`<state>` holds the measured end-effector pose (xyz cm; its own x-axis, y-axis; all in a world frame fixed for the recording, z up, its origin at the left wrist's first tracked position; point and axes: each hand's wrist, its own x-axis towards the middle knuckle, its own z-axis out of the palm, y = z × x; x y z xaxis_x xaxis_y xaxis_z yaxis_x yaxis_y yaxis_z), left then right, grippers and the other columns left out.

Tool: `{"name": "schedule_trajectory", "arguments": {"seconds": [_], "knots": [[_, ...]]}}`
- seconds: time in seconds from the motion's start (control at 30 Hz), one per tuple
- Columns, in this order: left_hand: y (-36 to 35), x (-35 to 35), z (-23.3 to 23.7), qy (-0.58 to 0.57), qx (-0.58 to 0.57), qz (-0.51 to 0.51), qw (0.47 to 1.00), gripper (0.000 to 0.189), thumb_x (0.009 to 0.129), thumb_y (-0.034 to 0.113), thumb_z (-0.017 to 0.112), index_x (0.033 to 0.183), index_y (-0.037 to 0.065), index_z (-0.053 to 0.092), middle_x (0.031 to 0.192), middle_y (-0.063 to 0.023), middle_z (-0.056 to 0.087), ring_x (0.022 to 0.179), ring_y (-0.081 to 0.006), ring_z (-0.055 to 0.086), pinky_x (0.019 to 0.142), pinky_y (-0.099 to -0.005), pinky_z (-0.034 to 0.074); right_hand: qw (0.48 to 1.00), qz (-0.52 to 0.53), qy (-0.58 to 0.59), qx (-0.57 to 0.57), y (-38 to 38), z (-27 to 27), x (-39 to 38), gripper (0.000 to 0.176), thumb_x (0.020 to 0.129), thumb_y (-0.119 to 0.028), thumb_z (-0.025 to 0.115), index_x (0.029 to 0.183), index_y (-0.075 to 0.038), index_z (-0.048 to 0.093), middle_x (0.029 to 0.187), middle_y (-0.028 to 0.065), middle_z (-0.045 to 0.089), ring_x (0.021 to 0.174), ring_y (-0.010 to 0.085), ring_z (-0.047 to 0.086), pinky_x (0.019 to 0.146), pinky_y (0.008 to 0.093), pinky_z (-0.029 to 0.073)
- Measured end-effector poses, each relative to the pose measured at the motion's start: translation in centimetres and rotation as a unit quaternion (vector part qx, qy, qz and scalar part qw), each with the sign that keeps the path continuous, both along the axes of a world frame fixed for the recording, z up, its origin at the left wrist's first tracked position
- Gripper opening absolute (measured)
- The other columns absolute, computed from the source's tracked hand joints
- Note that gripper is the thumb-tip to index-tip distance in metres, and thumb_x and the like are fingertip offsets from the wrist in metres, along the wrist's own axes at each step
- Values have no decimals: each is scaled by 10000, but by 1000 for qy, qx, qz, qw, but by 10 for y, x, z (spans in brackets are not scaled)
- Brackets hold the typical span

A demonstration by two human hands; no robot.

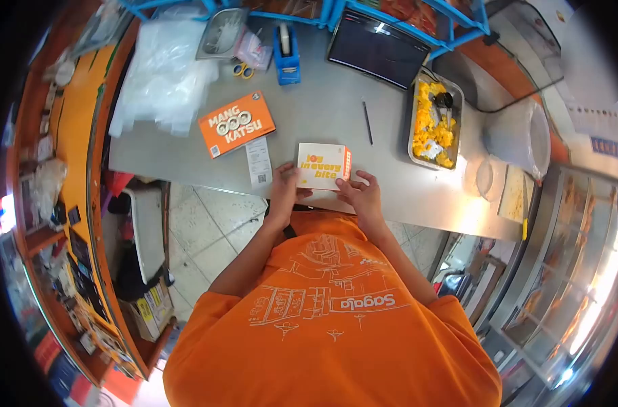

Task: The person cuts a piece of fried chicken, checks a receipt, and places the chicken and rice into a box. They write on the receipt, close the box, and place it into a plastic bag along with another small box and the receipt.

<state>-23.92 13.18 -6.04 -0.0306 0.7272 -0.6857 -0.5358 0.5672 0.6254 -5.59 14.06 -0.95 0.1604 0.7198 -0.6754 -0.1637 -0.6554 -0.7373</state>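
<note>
White box, one, held at the near edge of the steel counter, about mid-length of that edge. Long axis runs along the counter edge, slightly tilted. Printed face is up, and the lettering "joy in every bite" reads upright to the wearer. Its orange end panel faces the counter's right end.

Hands are apart, one on each short end of the box. Left hand clamps the left end, thumb over the top face. Right hand grips the right near corner. Cannot tell whether the box rests on the counter or is lifted just off it.

On the counter:
- one receipt, near edge, just left of the left hand
- one orange box marked "MANG KATSU", mid-depth, left half
- one dark pen, mid-depth, right of centre
- one metal tray of yellow food with a black scoop in it, right end
- one heap of clear bags, far left
- one blue tape dispenser and one pair of scissors, far edge
- one dark screen, far edge, right of centre

Nothing lies between the hands and the box.
</note>
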Motion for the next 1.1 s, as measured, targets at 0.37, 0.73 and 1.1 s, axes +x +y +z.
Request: {"name": "schedule_trajectory", "arguments": {"seconds": [0.37, 0.73, 1.1], "knots": [[24, 17, 31, 648, 356, -322, 591, 812, 611, 286, 893, 1287, 79, 494, 1400, -207, 423, 1352, -452, 355, 1005, -603, 395, 986, 141, -25, 82, 13, -39, 39, 430, 865, -122, 772, 1239, 50, 649, 994, 58, 698, 866, 98, 616, 750, 244, 511], [85, 9, 82, 586, 269, -450, 618, 1066, 572, 158, 884, 1491, 243, 350, 1416, -215, 393, 1316, -418, 401, 910, -584, 446, 925, 345, -62, 144, 129, -41, 43, 417, 1041, -355, 482, 1312, -52, 573, 1064, 43, 595, 803, 125, 576, 686, 266, 487], [112, -160, 73, 685, 170, -408, 580, 1146, 585, 340, 886, 1535, 331, 245, 1380, -163, 404, 1308, -394, 381, 965, -545, 409, 971, 196, -67, 119, 270, -46, -101, 348, 994, -340, 620, 1203, -63, 647, 975, -7, 600, 651, 67, 483, 526, 230, 412]]}}
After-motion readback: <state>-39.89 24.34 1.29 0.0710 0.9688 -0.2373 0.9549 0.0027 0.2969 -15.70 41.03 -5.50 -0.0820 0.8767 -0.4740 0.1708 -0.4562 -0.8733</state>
